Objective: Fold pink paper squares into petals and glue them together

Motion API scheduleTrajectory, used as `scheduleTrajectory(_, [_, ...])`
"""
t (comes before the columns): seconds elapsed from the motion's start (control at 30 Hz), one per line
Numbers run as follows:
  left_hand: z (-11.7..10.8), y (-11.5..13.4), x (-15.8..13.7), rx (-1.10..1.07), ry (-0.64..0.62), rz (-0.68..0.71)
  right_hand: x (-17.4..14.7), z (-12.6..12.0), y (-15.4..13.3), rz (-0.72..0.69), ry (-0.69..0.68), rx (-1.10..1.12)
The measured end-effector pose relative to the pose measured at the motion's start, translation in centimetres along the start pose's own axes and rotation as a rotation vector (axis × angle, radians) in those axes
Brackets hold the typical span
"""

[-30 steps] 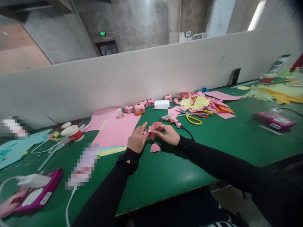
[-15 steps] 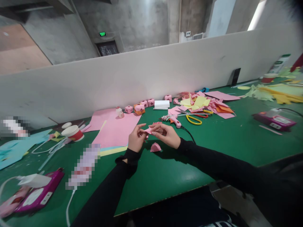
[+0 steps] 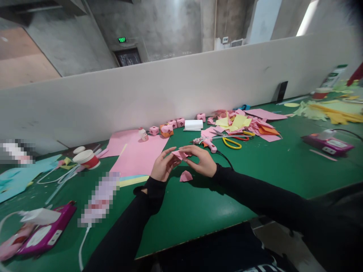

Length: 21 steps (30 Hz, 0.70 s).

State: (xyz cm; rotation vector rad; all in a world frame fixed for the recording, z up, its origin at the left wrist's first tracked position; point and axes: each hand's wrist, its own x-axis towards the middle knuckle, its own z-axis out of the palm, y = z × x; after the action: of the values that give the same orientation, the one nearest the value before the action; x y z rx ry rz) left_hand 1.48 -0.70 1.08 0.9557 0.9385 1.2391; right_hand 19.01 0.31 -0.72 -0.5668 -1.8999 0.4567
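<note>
Between my two hands is a small piece of folded pink paper, held up over the green table. My left hand pinches its left side, the thumb partly hidden behind the fingers. On the other side my right hand grips the paper with its fingertips, palm turned down. Another folded pink paper piece lies on the table just below my hands. A pink glue gun rests beyond my right hand, its black cord trailing to the right.
Scissors with yellow handles lie by a heap of pink and yellow paper scraps. Pink sheets spread at the left. Folded pink paper balls line the white partition. A paper cup and purple power strips flank them.
My hands have moved slightly apart, and the left one has shifted a little left. More of the pink paper between them shows now.
</note>
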Motion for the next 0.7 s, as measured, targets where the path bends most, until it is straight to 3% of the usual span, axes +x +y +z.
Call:
scheduleTrajectory(0.27, [0.2,0.66,-0.48,0.055,-0.084,0.051,0.02,0.06,0.82,-0.055,0.053,-0.105])
scheduleTrajectory(0.53, [0.17,0.41,-0.3,0.042,0.035,0.061,-0.34,0.05,0.82,-0.169,-0.02,-0.12])
scheduleTrajectory(0.7, [0.09,0.24,-0.19,0.044,0.066,0.017,-0.33,0.04,0.63,-0.153,-0.031,-0.12])
